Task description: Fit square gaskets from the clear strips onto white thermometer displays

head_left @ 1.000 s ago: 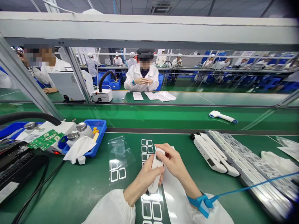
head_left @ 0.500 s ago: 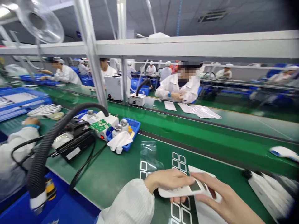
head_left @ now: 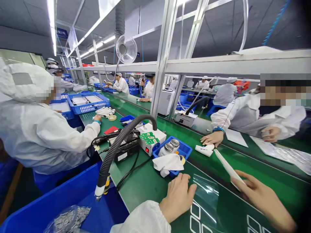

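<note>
Angling up-left, a white strip (head_left: 228, 166) touches the right hand's (head_left: 263, 200) grip, hold unclear.

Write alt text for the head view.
A person's right hand holds a long white strip above a green bench mat, while the left hand rests beside a clear plastic bag. A co-worker in white is at left.

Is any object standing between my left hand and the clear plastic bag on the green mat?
Nothing visible stands there: the left hand lies directly beside the clear plastic bag, with no object between them.
</note>
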The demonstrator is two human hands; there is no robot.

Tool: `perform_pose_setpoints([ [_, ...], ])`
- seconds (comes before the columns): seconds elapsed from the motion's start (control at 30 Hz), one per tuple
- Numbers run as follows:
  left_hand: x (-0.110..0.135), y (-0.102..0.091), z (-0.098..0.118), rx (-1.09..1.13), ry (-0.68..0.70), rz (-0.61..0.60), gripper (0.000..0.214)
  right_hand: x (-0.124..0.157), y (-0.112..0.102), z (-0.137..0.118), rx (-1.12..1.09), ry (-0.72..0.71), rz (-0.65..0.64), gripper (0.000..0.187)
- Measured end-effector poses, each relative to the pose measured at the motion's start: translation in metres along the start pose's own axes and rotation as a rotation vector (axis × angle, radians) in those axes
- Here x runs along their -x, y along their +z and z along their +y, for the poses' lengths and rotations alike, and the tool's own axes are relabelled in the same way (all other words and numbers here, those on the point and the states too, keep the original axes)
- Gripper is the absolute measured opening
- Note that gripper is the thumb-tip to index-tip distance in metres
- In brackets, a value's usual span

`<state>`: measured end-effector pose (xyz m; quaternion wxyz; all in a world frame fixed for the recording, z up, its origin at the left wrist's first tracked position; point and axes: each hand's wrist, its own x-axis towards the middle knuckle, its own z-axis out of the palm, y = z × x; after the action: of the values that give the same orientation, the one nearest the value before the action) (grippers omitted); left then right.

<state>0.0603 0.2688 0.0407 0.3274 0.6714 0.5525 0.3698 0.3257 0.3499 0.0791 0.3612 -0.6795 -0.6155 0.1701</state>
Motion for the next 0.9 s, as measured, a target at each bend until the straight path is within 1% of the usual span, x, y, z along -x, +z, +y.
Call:
perform_pose_setpoints([
  [0.07,-0.001,0.004,-0.007,-0.007,-0.035,-0.058,0.042,-0.024,0.016,-0.016,0.058,0.110,-0.064,0.039],
  [0.1,-0.002,0.007,-0.009,-0.001,-0.042,-0.075,0.043,-0.033,0.023,-0.022,0.087,0.133,-0.073,0.043],
  [0.2,-0.003,0.012,-0.010,0.027,-0.050,-0.101,0.046,-0.049,0.038,-0.029,0.202,0.187,-0.044,0.051],
  [0.3,-0.004,0.014,-0.010,0.047,-0.068,-0.114,0.045,-0.058,0.046,-0.020,0.275,0.252,0.002,0.053],
  [0.4,-0.005,0.015,-0.011,0.066,-0.089,-0.113,0.039,-0.064,0.056,-0.007,0.283,0.279,0.017,0.051],
  [0.47,-0.007,0.015,-0.012,0.084,-0.100,-0.110,0.032,-0.067,0.065,-0.002,0.270,0.289,0.010,0.052],
  [0.57,-0.011,0.015,-0.013,0.130,-0.102,-0.118,0.015,-0.069,0.071,0.001,0.223,0.291,-0.007,0.065],
  [0.63,-0.014,0.015,-0.015,0.183,-0.103,-0.140,0.016,-0.066,0.066,0.002,0.189,0.274,-0.017,0.074],
  [0.7,-0.016,0.016,-0.017,0.255,-0.115,-0.171,0.019,-0.057,0.055,0.003,0.163,0.237,-0.011,0.073],
  [0.73,-0.017,0.017,-0.019,0.297,-0.127,-0.188,0.018,-0.049,0.048,0.004,0.151,0.212,-0.002,0.068],
  [0.8,-0.018,0.020,-0.022,0.384,-0.159,-0.224,0.015,-0.028,0.035,0.006,0.118,0.161,0.004,0.050],
  [0.9,-0.018,0.025,-0.024,0.485,-0.208,-0.270,0.016,0.019,0.023,0.007,0.020,0.087,-0.074,0.024],
])
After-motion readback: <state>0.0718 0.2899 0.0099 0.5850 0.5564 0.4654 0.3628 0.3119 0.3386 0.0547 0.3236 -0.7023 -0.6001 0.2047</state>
